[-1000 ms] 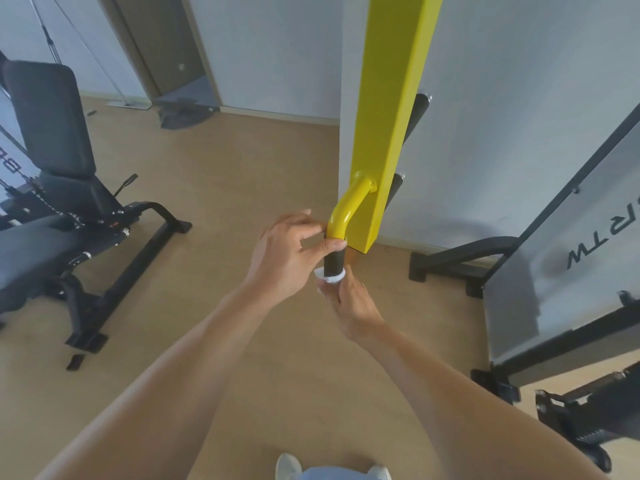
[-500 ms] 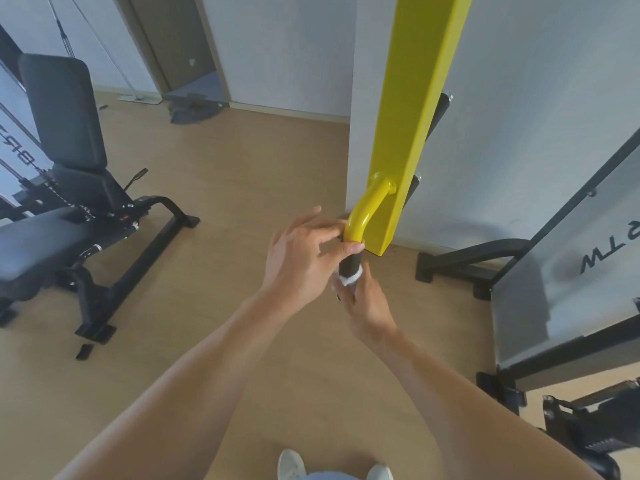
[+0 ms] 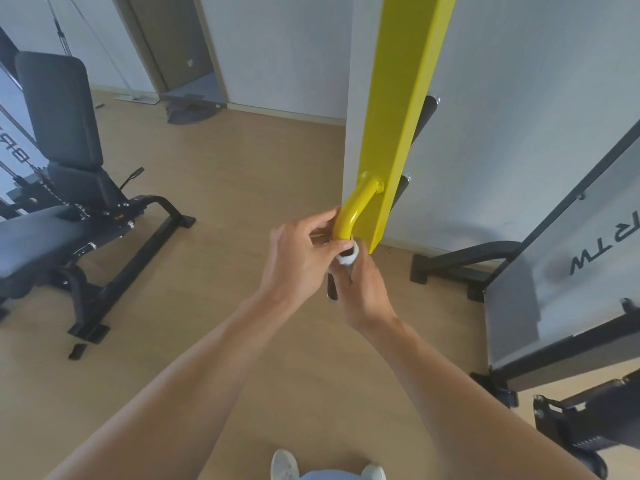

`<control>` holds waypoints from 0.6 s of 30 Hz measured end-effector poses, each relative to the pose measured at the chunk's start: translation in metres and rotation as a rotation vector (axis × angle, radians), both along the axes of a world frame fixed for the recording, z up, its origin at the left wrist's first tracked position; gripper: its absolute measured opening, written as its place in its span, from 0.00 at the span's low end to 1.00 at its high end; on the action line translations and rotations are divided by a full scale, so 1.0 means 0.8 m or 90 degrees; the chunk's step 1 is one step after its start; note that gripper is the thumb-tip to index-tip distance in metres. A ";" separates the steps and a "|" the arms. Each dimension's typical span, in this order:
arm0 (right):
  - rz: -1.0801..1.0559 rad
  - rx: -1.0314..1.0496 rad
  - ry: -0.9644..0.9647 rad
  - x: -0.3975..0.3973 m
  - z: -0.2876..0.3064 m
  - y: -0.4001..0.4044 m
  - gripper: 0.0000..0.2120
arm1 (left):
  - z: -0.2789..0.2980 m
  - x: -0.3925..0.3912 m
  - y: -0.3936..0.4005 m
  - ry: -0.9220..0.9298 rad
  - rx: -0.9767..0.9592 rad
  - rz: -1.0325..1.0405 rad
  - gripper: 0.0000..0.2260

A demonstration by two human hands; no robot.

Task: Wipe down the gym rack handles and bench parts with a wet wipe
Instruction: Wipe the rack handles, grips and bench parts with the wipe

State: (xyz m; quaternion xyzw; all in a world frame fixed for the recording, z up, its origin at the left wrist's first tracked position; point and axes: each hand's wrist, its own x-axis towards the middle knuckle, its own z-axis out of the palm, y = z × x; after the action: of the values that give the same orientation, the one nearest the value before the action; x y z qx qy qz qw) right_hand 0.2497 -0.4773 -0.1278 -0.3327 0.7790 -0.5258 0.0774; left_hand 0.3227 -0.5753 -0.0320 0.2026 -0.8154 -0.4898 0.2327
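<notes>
**Both hands at the yellow handle**

Your left hand (image 3: 298, 251) curls around the bent yellow steel handle (image 3: 353, 213) just below its bend, likely steadying it. Your right hand (image 3: 360, 285) pinches the bunched white wet wipe (image 3: 346, 259) against the handle's dark grip from underneath, so the wipe rubs where palms go. You have one wipe, one yellow square post (image 3: 401, 119), and one black padded bench (image 3: 52, 216) well apart, seemingly unwiped.

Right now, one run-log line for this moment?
step: wiping yellow handle | left hand: holds handle | right hand: wet wipe on black grip | bench: untouched
</notes>
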 end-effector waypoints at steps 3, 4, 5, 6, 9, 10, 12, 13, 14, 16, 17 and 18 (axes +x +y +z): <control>0.008 0.115 0.002 0.002 -0.028 0.003 0.06 | 0.004 0.001 0.004 -0.007 0.009 0.002 0.15; 0.018 0.185 -0.016 0.004 -0.041 0.007 0.10 | 0.004 0.001 0.005 -0.012 0.006 0.008 0.14; 0.018 0.212 -0.042 0.007 -0.048 0.010 0.11 | 0.005 0.001 0.007 -0.016 0.004 0.011 0.14; 0.007 0.196 -0.058 0.009 -0.047 0.011 0.09 | 0.005 0.000 0.007 -0.020 0.001 0.012 0.13; -0.026 0.022 -0.046 0.006 -0.009 0.003 0.06 | 0.006 0.001 0.006 -0.032 0.007 0.002 0.10; -0.035 -0.016 -0.019 0.004 0.002 0.000 0.08 | 0.006 0.000 0.005 -0.035 0.003 -0.003 0.10; -0.032 -0.036 0.004 0.003 0.002 -0.003 0.07 | 0.006 -0.001 0.004 -0.040 -0.007 -0.015 0.09; -0.028 0.001 0.002 0.004 -0.008 0.000 0.06 | 0.007 -0.002 0.005 -0.043 -0.008 -0.018 0.09; -0.028 0.075 -0.011 0.004 -0.024 0.004 0.10 | 0.008 -0.004 0.003 -0.049 -0.015 -0.018 0.08; -0.014 0.233 -0.036 0.006 -0.042 0.012 0.16 | 0.011 -0.007 -0.002 -0.068 -0.054 -0.018 0.08; -0.010 0.249 -0.034 0.005 -0.040 0.013 0.16 | 0.012 -0.008 -0.006 -0.078 -0.071 -0.022 0.08; -0.013 0.217 -0.021 0.004 -0.032 0.012 0.15 | 0.014 -0.007 -0.008 -0.085 -0.080 -0.029 0.08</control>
State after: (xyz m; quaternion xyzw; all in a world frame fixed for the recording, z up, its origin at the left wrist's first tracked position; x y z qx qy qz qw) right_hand 0.2530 -0.4675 -0.1538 -0.2979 0.8590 -0.3920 0.1403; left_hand 0.3167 -0.5820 -0.0206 0.2010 -0.8627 -0.4281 0.1793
